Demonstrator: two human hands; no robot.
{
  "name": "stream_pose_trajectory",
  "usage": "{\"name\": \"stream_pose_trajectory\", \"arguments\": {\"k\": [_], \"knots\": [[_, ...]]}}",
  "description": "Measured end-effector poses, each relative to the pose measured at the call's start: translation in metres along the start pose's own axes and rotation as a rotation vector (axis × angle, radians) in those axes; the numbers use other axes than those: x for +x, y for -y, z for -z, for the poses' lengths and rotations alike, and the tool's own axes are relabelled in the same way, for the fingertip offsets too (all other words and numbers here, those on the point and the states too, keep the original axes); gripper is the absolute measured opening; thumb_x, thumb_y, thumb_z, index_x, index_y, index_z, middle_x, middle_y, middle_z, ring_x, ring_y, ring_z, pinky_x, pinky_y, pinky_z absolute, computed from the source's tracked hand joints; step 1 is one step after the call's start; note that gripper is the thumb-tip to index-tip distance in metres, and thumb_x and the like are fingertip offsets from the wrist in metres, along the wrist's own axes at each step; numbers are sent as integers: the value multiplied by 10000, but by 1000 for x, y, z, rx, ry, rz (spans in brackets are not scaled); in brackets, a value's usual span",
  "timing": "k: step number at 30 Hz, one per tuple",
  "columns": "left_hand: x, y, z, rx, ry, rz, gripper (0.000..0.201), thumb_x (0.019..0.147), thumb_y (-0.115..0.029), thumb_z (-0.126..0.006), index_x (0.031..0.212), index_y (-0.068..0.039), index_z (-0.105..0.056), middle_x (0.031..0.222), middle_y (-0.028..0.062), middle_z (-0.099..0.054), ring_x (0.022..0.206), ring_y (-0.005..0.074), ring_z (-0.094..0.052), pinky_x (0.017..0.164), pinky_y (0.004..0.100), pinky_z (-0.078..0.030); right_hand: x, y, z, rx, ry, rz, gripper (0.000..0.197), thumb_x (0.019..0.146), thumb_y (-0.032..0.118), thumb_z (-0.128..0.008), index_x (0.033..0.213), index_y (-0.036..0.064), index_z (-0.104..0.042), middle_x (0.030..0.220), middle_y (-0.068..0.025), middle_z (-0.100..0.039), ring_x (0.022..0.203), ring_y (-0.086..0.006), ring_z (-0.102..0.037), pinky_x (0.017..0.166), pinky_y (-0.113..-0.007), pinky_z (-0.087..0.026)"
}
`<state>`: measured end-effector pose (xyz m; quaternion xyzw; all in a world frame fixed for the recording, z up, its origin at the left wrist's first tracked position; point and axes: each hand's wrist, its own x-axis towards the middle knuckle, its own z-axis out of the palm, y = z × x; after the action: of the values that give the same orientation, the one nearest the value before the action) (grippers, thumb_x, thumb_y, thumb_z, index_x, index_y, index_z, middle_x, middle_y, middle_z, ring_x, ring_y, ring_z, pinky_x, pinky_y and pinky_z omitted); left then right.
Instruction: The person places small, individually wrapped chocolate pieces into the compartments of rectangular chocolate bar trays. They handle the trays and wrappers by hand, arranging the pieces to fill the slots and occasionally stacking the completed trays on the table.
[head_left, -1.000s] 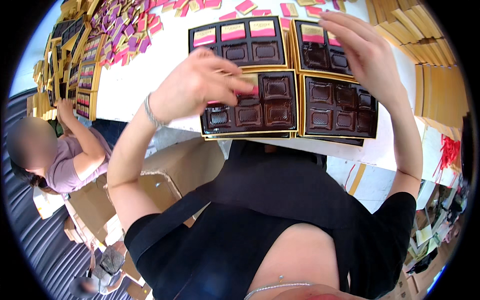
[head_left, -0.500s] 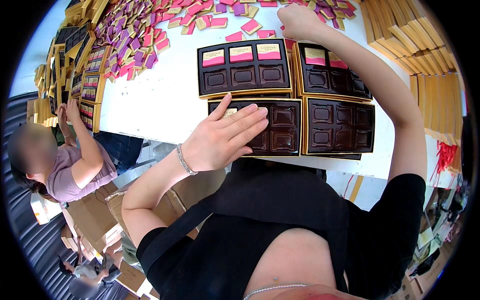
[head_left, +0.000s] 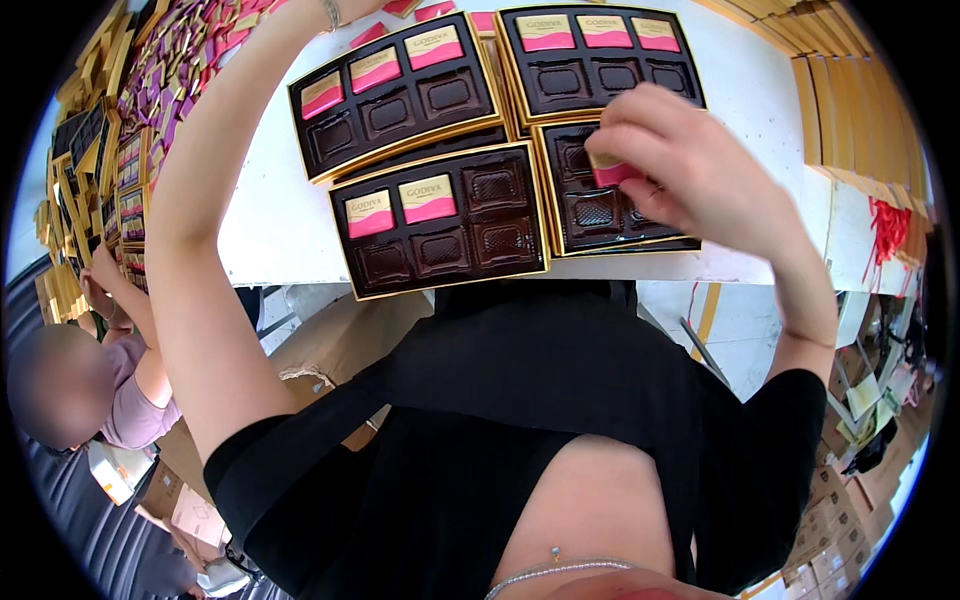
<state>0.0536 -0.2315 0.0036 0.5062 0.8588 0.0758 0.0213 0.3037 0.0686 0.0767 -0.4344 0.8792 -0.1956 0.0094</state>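
Clearly, the filling is only partway along: in the far left box [head_left: 385, 110] and the far right box [head_left: 612, 75], the far row of cells holds three wrapped pieces each, while the near row is bare. The near left box [head_left: 440, 253] has two pieces in its far row and four cells without any. In the near right box [head_left: 590, 215], the two leftmost cells lie bare; the rest are partly covered, so I cannot fairly say what they hold. All four sit on the white desk [head_left: 280, 240], and loose pieces [head_left: 180, 95] are heaped at its far left. Of the two hands, the right hand [head_left: 650, 165] pinches a pink-and-gold piece [head_left: 609, 173] between thumb and fingers over the near right box's far row, palm down, the elbow bent and the forearm coming in from the right. The left arm stretches far forward, left of the boxes; its hand [head_left: 357, 8] is mostly cut off at the far edge, so whether it grips anything cannot be told.
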Motion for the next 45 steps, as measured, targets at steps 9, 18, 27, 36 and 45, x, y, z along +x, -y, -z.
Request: {"name": "stream_pose_trajectory", "arguments": {"k": [9,18,27,36,45], "knots": [[-12,4,10,36,-6,-83,186,792,-68,-620,966,-15,-657,912,136,-656,879,333,-652,791,390,-524,-23,3,-53,-124,-335,42,370,724,1,-687,1092,-36,-656,1156,-159,-643,1040,-337,-621,861,-421,-526],[-22,-16,33,-256,-217,605,229,780,-91,-749,1000,-30,-742,867,130,-723,696,189,-669,650,315,-552,-19,10,-46,-126,-245,112,352,697,14,-668,1042,-57,-665,1087,-133,-651,996,-310,-615,864,-429,-516],[-86,-196,25,-405,-112,-15,216,763,-110,-790,976,-97,-758,756,48,-651,740,214,-610,684,317,-514,16,-10,-9,-124,-436,109,165,803,-10,-643,966,-6,-668,1040,-113,-673,930,-290,-652,783,-361,-539],[-116,-243,8,-62,-382,-49,429,786,-197,-750,1156,0,-661,1120,144,-689,1049,285,-666,919,414,-543,198,-137,-28,-151,-58,198,256,768,30,-613,997,29,-726,913,-201,-686,883,-370,-660,791,-437,-524],[-126,-231,17,-153,-297,84,622,721,-414,-778,1220,-71,-636,1289,99,-618,1168,237,-597,1001,461,-451,212,-147,-68,-334,215,138,234,860,14,-612,1086,3,-672,1187,-146,-661,1110,-302,-626,923,-386,-506]]}}
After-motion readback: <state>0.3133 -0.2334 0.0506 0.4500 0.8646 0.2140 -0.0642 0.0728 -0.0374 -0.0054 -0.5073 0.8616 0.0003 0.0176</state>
